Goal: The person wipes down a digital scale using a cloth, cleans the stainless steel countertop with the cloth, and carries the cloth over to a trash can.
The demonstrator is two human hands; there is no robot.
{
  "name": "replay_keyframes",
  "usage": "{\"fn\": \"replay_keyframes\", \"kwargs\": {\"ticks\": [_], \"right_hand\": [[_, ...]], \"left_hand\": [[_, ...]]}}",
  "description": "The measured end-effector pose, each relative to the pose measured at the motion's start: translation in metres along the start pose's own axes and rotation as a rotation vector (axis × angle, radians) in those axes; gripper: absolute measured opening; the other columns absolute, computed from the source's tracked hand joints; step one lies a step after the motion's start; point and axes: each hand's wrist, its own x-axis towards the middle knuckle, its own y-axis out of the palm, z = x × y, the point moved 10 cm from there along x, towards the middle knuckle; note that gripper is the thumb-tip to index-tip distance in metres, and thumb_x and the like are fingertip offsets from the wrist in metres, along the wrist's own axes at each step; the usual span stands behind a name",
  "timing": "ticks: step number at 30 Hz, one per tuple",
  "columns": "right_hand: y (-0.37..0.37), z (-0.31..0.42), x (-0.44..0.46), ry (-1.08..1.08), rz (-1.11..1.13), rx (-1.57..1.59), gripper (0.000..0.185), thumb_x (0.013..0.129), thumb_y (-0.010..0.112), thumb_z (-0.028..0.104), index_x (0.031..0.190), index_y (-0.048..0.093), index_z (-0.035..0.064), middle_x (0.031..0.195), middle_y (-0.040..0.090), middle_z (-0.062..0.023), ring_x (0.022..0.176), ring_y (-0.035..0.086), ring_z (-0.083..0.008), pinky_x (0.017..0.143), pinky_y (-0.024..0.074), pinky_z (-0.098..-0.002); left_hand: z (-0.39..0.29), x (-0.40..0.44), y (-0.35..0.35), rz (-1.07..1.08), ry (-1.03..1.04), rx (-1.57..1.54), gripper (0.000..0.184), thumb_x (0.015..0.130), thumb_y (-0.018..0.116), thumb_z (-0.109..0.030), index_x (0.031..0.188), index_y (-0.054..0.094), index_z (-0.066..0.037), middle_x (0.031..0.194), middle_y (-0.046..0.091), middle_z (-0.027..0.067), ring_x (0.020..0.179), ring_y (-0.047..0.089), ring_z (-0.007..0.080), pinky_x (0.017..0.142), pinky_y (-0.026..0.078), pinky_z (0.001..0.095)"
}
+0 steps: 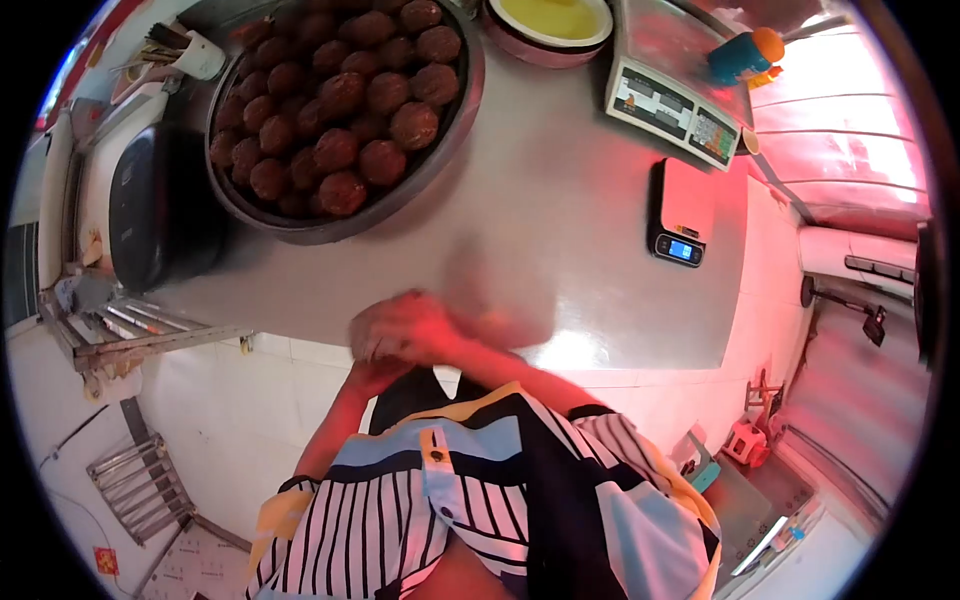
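My left hand and my right hand are pressed together just past the near edge of the steel table. The right one lies over the left, and both are blurred by motion. Whether anything is between them is hidden. Beyond them, at the upper left, a big round dark tray holds many reddish-brown balls. A small digital scale with a lit display lies on the right part of the table.
A larger scale stands at the back right, with a blue and orange bottle on it. A bowl of yellow liquid is at the back. At left are a black case and a white cup of utensils.
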Motion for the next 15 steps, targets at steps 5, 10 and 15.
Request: {"fn": "replay_keyframes", "kwargs": {"ticks": [5, 10, 15], "right_hand": [[-0.204, -0.159, -0.013, 0.438, -0.500, 0.072, 0.027, 0.076, 0.061, 0.003, 0.102, 0.069, 0.0033, 0.095, 0.070, -0.0101, 0.094, 0.064, -0.0234, 0.084, 0.0493, -0.0344], [-0.250, -0.263, 0.009, 0.560, -0.320, -0.814, 0.043, 0.076, 0.066, 0.022, 0.118, 0.066, 0.0298, 0.133, 0.056, -0.0010, 0.119, 0.053, -0.0228, 0.090, 0.0479, -0.0415], [-0.118, -0.175, 0.044, 0.574, -0.287, -0.770, 0.036, 0.075, 0.068, 0.019, 0.109, 0.069, 0.0291, 0.128, 0.055, 0.0055, 0.123, 0.045, -0.0225, 0.086, 0.0408, -0.0456]], "left_hand": [[0.017, -0.010, 0.001, -0.026, -0.120, -0.154, 0.049, 0.099, 0.045, -0.035, 0.133, 0.048, 0.000, 0.130, 0.055, 0.0209, 0.124, 0.051, 0.0350, 0.107, 0.040, 0.0499], [0.007, -0.010, 0.006, -0.109, -0.112, -0.139, 0.047, 0.098, 0.050, -0.030, 0.127, 0.050, 0.007, 0.128, 0.054, 0.0258, 0.123, 0.051, 0.0381, 0.107, 0.040, 0.0501], [0.001, -0.026, 0.002, -0.028, -0.144, -0.012, 0.046, 0.098, 0.051, -0.032, 0.123, 0.054, 0.006, 0.126, 0.056, 0.0245, 0.121, 0.053, 0.0375, 0.106, 0.042, 0.0478]]}}
